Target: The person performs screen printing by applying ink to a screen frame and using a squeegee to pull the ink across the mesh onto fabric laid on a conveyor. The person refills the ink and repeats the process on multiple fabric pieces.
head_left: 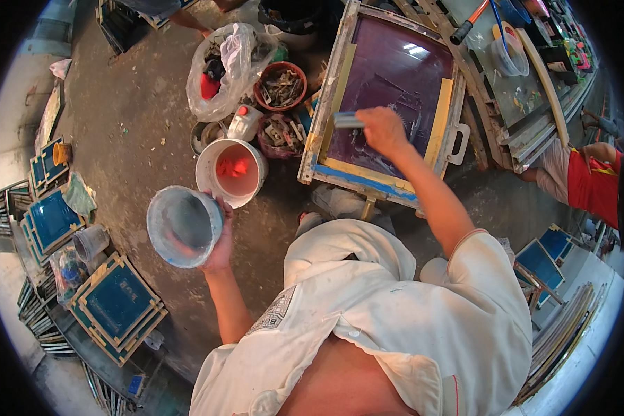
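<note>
My left hand (220,239) is closed round the side of a translucent plastic tub (185,227), held with its cloudy mouth facing up. In front of that tub stands a white bucket (206,173) with bright red stuff inside. Up and to the right, my right hand (385,132) grips a short, flat grey-blue scraper (349,120). The scraper is over the left part of a wooden-framed printing screen (374,83); whether it touches the mesh I cannot tell. Dark purple, wet-looking mesh fills the frame, with tape along its edges and streaks near my hand.
Beyond the bucket are a white jug (245,123), a clear bag of rubbish (232,52) and a brown tub of scraps (281,87). Blue screens (118,303) lean at left. A cluttered workbench (509,76) stands at right, near a person in red (593,182).
</note>
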{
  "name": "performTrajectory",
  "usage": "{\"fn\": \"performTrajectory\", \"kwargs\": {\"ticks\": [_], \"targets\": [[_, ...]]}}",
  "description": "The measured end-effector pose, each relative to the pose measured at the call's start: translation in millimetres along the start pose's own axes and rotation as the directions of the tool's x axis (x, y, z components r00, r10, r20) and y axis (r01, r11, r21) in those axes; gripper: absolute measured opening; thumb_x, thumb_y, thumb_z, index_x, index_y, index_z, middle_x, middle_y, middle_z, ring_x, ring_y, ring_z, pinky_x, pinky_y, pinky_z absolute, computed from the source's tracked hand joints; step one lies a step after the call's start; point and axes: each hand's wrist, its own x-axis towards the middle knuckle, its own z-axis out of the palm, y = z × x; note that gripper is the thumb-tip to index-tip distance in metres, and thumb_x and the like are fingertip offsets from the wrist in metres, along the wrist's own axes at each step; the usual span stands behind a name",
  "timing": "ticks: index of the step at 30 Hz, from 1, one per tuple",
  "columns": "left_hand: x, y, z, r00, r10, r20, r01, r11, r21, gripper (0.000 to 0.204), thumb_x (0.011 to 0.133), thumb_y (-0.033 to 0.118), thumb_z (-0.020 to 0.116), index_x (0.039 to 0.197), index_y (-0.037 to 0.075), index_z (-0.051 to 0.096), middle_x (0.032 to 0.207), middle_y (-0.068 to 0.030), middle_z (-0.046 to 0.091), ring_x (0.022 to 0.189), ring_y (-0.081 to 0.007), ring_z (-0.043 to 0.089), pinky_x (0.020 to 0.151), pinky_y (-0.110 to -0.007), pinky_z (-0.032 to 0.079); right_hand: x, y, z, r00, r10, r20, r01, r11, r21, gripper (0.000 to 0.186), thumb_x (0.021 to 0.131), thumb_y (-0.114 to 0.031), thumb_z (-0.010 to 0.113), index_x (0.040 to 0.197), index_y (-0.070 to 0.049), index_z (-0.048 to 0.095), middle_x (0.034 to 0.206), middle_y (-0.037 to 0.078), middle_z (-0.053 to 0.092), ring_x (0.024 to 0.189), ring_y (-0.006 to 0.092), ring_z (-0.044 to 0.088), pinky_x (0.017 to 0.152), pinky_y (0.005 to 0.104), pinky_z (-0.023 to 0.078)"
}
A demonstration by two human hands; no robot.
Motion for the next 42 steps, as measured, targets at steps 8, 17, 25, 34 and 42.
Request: {"fn": "performTrajectory", "kwargs": {"ticks": [8, 17, 25, 34, 42], "targets": [[-6.1, 2.2, -19.3, 0.997, 0.007, 0.082, -0.008, 1.0, 0.015, 0.085, 0.083, 0.059, 0.069, 0.147, 0.008, 0.046, 0.147, -0.0216, 0.049, 0.131, -0.039, 0.05, 0.113, -0.054, 0.033, -79.7, -17.7, -0.7, 0.978, -0.202, 0.047, 0.2, 0.978, 0.054, 0.032, 0.08, -0.001, 0.066, 0.11, -0.01, 0.066, 0.099, 0.005, 0.068, 0.097, 0.0268, 0.063, 0.088, 0.0397, 0.047], [8.7, -18.6, -17.6, 0.976, -0.14, 0.167, 0.145, 0.989, -0.02, 0.087, 0.084, 0.061, 0.066, 0.148, 0.006, 0.044, 0.146, -0.0228, 0.05, 0.133, -0.0426, 0.048, 0.116, -0.056, 0.03, -99.7, 9.3, -32.8, 0.938, 0.298, 0.178, -0.327, 0.93, 0.17, 0.035, 0.086, -0.023, 0.071, 0.119, -0.013, 0.063, 0.1, 0.013, 0.073, 0.096, 0.0385, 0.068, 0.082, 0.0525, 0.053], [36.7, -49.4, -26.3, 0.957, -0.229, 0.177, 0.174, 0.943, 0.282, 0.084, 0.089, 0.061, 0.061, 0.15, 0.006, 0.041, 0.15, -0.0226, 0.046, 0.135, -0.0458, 0.046, 0.113, -0.059, 0.036, -82.5, 10.2, -12.2, 0.899, 0.236, 0.368, -0.345, 0.901, 0.264, 0.046, 0.086, -0.03, 0.074, 0.127, -0.015, 0.063, 0.101, 0.019, 0.073, 0.098, 0.0411, 0.068, 0.081, 0.0509, 0.053], [92.7, -124.6, -54.7, 0.831, -0.501, 0.243, 0.427, 0.854, 0.297, 0.062, 0.101, 0.051, 0.042, 0.147, 0.009, 0.048, 0.149, -0.0109, 0.052, 0.138, -0.0306, 0.049, 0.118, -0.05, 0.036, -36.9, 85.1, 16.3, 0.593, 0.031, 0.804, -0.58, 0.71, 0.4, 0.056, 0.082, -0.029, 0.083, 0.128, -0.004, 0.065, 0.108, 0.005, 0.071, 0.099, 0.0163, 0.062, 0.088, 0.0339, 0.049], [143.0, -198.3, -20.5, 0.75, -0.645, 0.146, 0.502, 0.698, 0.511, 0.069, 0.103, 0.059, 0.033, 0.148, 0.009, 0.048, 0.147, -0.0112, 0.055, 0.136, -0.0314, 0.051, 0.116, -0.051, 0.038, -88.7, 73.8, -87.6, 0.789, 0.274, 0.55, -0.589, 0.081, 0.804, 0.062, 0.085, -0.024, 0.083, 0.137, -0.004, 0.056, 0.119, 0.006, 0.068, 0.107, 0.0148, 0.063, 0.094, 0.0312, 0.051]]}}
